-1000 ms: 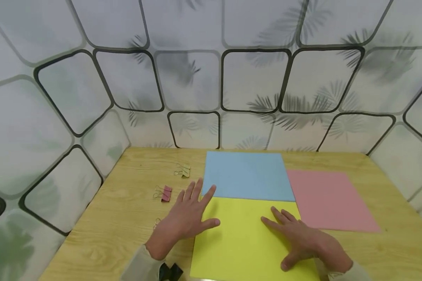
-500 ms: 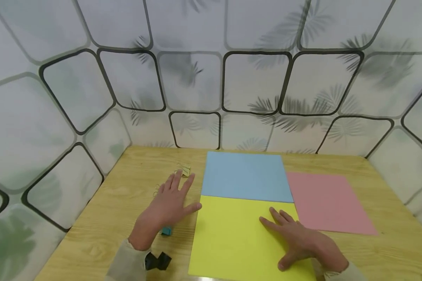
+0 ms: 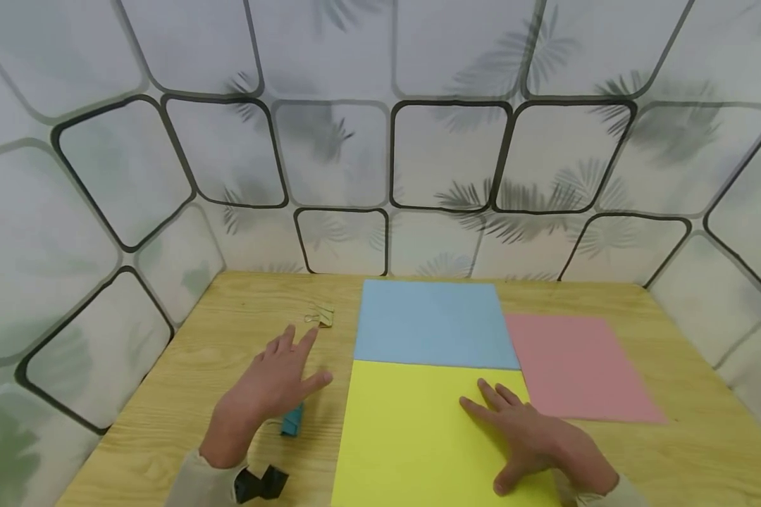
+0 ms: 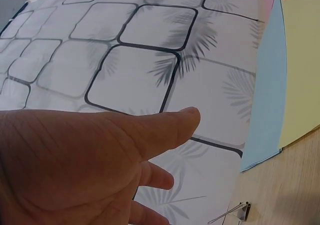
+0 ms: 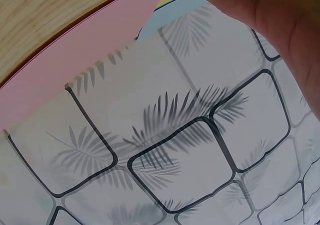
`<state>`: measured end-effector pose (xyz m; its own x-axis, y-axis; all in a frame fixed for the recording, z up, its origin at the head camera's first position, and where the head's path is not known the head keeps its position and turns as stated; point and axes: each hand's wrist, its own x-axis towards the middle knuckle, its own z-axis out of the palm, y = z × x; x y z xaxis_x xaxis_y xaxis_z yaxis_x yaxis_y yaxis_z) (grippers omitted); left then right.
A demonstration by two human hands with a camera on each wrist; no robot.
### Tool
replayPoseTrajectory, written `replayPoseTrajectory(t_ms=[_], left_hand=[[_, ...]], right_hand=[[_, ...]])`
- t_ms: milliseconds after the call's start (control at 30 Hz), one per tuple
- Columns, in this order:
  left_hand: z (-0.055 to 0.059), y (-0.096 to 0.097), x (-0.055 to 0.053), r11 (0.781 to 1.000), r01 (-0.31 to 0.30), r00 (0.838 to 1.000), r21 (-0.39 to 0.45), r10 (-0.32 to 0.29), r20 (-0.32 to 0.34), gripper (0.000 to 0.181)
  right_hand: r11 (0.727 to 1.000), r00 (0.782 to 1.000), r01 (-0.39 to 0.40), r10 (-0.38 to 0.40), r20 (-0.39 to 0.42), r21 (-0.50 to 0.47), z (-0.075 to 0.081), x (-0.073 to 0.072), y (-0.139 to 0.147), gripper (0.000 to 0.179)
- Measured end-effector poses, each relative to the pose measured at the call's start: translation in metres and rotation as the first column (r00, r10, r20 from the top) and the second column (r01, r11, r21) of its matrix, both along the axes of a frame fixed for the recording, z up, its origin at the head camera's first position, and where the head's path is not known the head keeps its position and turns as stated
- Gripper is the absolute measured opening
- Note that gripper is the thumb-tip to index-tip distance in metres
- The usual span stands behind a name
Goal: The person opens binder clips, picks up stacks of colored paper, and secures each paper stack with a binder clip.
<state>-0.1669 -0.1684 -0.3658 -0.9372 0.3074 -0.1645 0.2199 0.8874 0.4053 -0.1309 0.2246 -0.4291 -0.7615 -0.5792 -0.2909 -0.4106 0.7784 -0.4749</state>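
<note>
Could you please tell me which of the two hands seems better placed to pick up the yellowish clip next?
Probably the left hand: in the head view its fingertips appear close to the yellowish clip, while the right hand is farther away, over the yellow sheet.

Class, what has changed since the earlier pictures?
The bare left hand moved left, away from the flat yellow rectangular sheet, partly uncovering a small turquoise binder clip; nothing was grasped or released. The bare right hand, flat blue rectangular sheet and flat pink rectangular sheet stayed put.
</note>
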Motion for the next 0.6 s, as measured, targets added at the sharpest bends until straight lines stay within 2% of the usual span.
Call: replayPoseTrajectory(t_ms=[600], left_hand=[[0.0014, -0.0095, 0.0018, 1.0, -0.003, 1.0, -0.017, 0.003, 0.008, 0.072]], right_hand=[[1.0, 1.0, 0.002, -0.002, -0.026, -0.025, -0.0033, 0.0011, -0.0006, 0.115]])
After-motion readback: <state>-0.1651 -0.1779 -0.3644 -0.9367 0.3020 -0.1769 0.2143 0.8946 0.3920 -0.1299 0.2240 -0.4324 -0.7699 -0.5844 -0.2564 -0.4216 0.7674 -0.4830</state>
